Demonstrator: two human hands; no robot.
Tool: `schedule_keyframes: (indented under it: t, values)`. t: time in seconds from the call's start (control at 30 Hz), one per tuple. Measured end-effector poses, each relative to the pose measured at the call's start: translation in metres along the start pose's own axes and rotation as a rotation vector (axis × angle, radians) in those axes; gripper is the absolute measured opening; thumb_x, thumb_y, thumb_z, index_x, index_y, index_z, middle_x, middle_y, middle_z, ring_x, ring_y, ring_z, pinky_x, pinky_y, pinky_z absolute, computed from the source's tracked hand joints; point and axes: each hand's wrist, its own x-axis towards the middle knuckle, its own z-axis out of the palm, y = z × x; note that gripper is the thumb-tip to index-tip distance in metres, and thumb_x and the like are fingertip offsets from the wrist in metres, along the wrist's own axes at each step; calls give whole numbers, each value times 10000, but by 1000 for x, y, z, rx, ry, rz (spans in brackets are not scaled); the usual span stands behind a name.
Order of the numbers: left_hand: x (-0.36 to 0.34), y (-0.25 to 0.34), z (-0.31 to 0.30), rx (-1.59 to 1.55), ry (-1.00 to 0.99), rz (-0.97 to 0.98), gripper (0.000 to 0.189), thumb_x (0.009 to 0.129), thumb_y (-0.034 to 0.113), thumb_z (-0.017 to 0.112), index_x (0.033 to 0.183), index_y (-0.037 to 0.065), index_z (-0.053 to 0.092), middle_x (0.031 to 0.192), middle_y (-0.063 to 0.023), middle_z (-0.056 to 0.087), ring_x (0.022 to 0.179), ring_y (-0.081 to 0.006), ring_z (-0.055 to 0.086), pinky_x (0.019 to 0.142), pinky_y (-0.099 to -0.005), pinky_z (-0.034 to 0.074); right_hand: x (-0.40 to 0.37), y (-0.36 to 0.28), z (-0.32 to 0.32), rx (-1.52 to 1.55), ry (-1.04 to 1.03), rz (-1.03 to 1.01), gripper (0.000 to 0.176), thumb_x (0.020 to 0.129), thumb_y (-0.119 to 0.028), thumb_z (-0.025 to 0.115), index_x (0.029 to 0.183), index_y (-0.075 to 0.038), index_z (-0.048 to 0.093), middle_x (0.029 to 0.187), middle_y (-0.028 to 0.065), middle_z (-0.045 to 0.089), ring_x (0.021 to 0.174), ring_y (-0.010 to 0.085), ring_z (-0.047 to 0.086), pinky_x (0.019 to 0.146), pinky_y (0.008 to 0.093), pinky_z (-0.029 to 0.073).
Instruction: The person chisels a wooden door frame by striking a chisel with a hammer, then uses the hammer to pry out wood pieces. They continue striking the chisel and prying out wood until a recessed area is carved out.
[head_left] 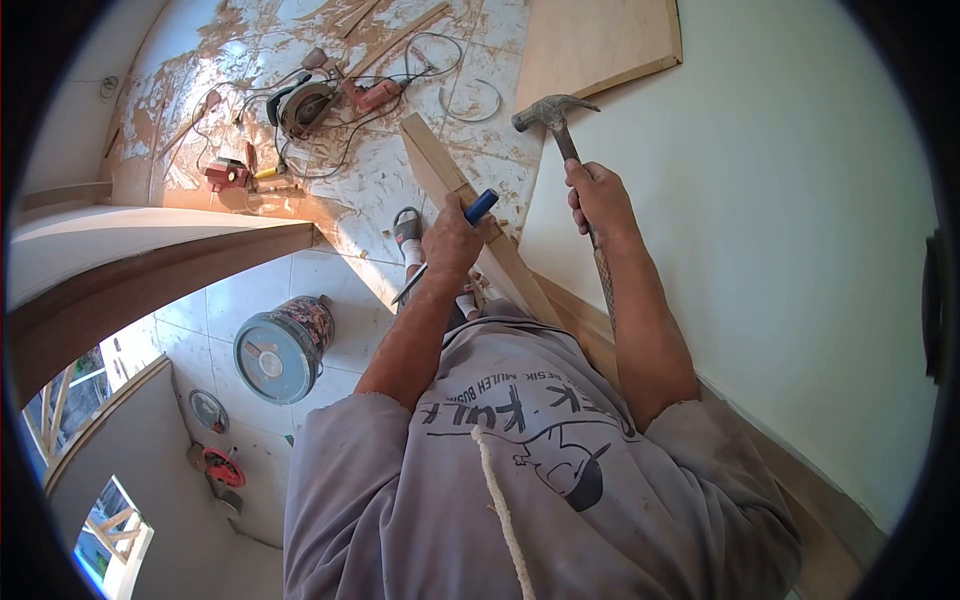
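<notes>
My right hand [602, 200] is closed around the handle of a claw hammer [553, 116], raised beside the wall with its head up. In my left hand [452, 240] is a chisel; its blue handle [481, 207] sticks out at the thumb side and its metal blade [410, 283] points down toward my body. That same hand rests over a long wooden beam [428, 155], which runs from the floor area ahead back to my waist. A notch or joint line crosses the beam just above my left hand.
Ahead on the dusty floor lie a circular saw [306, 108], a red drill [374, 95], a red power tool [228, 174] and tangled cords. A wooden panel [600, 45] leans at the wall. To the left stand a lidded bucket [272, 358] and a brown door frame [160, 270].
</notes>
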Motion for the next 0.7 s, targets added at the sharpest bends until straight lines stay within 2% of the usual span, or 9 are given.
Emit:
schedule_keyframes:
  t: [0.07,0.17,0.27,0.33,0.43,0.57,0.7]
  values:
    - [5,3,-7,4,-81,13,448,821,375,691,1050,57,475,893,-227,663,872,-416,646,743,-505,493,0,1,1,-1,-8,1,343,947,-371,534,821,-53,544,577,-15,478,396,74,408,356,251,340]
    - [16,-7,-5,-79,45,-59,397,833,365,677,1024,59,510,900,-230,662,873,-415,643,743,-501,493,-1,0,2,-20,-10,0,344,946,-377,533,823,-57,546,579,-15,484,398,72,409,356,249,341]
    - [20,-16,-7,-165,32,-108,373,850,357,657,1023,54,525,907,-230,661,877,-414,640,753,-500,491,-1,7,3,-60,-20,16,344,946,-383,532,828,-60,549,581,-16,489,401,70,414,356,243,345]
    - [14,-16,-7,-142,21,-87,416,835,398,668,1028,59,524,900,-219,666,870,-401,648,752,-488,496,1,13,5,-81,-28,27,343,946,-384,532,832,-61,551,582,-16,491,404,69,418,355,240,348]
    - [7,-16,-3,-60,-105,-86,554,761,499,714,1041,61,523,901,-191,680,850,-382,664,741,-475,505,3,23,6,-96,-51,79,354,940,-367,531,844,-27,557,597,12,502,415,93,443,372,263,372]
    - [1,-15,7,-137,-164,-152,577,746,498,726,1059,62,515,912,-195,681,873,-382,663,767,-472,502,1,38,5,-115,-54,172,363,940,-388,534,848,-38,556,604,6,503,423,91,445,373,257,372]
    - [7,-20,6,-213,-145,-166,593,753,570,683,1018,50,576,907,-229,671,896,-409,647,784,-478,488,-5,43,3,-176,-59,202,366,941,-397,535,851,-42,555,608,3,501,430,88,447,375,253,371]
